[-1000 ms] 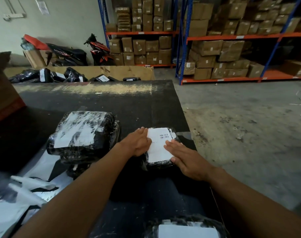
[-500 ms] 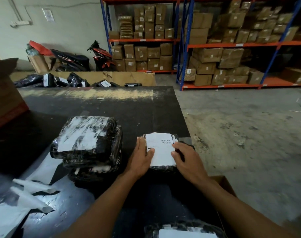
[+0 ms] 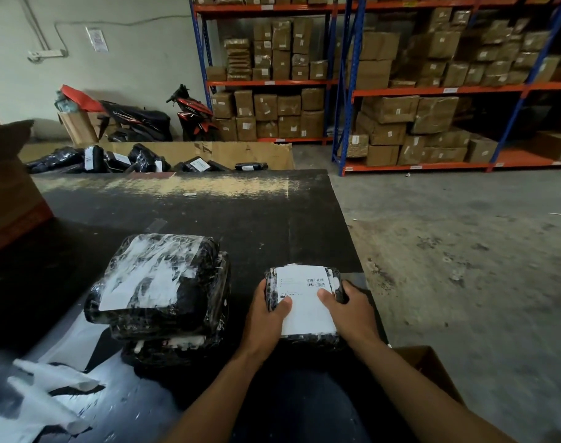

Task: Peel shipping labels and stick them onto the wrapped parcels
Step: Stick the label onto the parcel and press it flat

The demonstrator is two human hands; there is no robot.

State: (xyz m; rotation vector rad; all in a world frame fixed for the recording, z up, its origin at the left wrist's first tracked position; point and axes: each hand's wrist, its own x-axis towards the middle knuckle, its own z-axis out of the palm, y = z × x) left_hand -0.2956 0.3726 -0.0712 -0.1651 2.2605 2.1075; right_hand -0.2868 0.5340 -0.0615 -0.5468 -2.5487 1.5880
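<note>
The left hand (image 3: 266,318) and the right hand (image 3: 352,311) both grasp a small black wrapped parcel (image 3: 308,339) by its sides. Each thumb presses on the white shipping label (image 3: 304,292) that covers its top. The parcel is at the near right edge of the dark surface (image 3: 209,219). Just to its left stands a stack of bigger wrapped parcels (image 3: 157,282). White paper strips (image 3: 55,388) lie at the near left.
</note>
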